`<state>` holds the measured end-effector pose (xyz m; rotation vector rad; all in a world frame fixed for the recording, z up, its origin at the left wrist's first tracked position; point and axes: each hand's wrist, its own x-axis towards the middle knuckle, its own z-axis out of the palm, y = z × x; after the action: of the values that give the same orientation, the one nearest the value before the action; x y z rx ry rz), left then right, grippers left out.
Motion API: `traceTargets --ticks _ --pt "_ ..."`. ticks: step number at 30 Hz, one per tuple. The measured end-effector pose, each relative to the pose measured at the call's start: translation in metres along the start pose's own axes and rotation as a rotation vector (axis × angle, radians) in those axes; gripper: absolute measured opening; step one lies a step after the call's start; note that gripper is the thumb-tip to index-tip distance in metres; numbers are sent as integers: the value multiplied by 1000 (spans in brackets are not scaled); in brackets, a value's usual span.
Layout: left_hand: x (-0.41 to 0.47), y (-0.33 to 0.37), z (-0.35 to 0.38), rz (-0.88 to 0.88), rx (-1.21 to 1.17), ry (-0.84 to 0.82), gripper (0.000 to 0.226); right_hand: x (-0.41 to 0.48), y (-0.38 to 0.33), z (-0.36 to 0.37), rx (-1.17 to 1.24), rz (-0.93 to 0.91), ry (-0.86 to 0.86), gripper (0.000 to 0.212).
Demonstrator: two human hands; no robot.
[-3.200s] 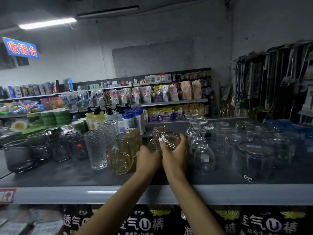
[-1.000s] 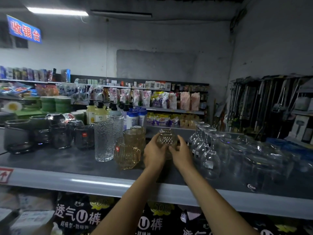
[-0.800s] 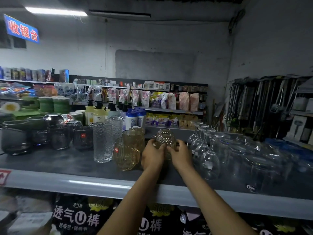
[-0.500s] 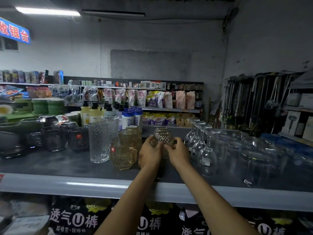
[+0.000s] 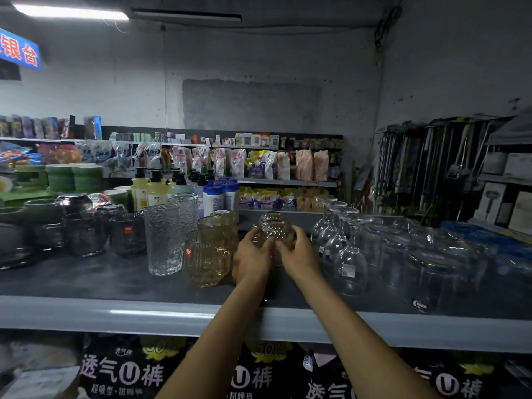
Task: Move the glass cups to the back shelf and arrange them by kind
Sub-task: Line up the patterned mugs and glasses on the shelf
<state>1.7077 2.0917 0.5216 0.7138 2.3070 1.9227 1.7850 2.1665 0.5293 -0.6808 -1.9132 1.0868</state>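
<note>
Diamond-patterned cup [image 5: 273, 229] righted from its earlier sideways tilt, centre frame, left hand [image 5: 251, 262] and right hand [image 5: 299, 259] both curled round it, shelf [image 5: 115, 283] beneath, wine glasses [image 5: 347, 260] right.

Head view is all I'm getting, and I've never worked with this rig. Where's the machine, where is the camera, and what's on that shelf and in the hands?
There is no machine: these are a person's two bare hands. The single camera sits on the person's head, looking forward and down, so the arms reach in from the bottom. The left hand and right hand together grip one diamond-patterned glass cup over the grey shelf; whether it touches the shelf is hidden. Left of it stand amber ribbed mugs, tall clear textured tumblers and dark smoky cups. Right of it stand upside-down wine glasses, then clear tumblers.
</note>
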Motion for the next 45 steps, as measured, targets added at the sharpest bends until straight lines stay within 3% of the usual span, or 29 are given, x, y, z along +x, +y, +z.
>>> traceTargets --ticks 45 --pt "-8 6 -8 27 -194 10 37 5 5 5 30 -39 -1 45"
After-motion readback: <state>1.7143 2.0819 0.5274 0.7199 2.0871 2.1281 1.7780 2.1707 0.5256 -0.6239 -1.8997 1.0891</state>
